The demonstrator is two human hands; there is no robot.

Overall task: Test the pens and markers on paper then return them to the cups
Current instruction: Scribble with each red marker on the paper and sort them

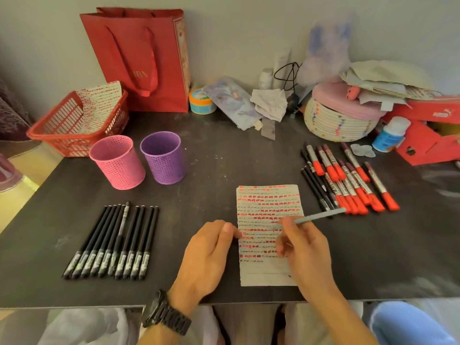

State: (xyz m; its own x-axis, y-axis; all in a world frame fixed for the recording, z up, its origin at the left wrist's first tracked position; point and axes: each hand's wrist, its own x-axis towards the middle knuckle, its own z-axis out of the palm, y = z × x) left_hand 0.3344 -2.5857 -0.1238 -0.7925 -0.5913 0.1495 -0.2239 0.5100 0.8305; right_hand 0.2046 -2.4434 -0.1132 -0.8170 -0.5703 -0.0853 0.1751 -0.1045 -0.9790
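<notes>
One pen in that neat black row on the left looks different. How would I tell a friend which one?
On the dark table, find the pink cup and purple cup; nearer the person lies a row of black pens. The odd pen sits mid-row, poking out beyond the others at the far end, with a silvery clipped section where its neighbours are plain black.

pink perforated cup (117,162), purple perforated cup (163,158), red-dashed paper (268,232), dark table (211,170).
</notes>
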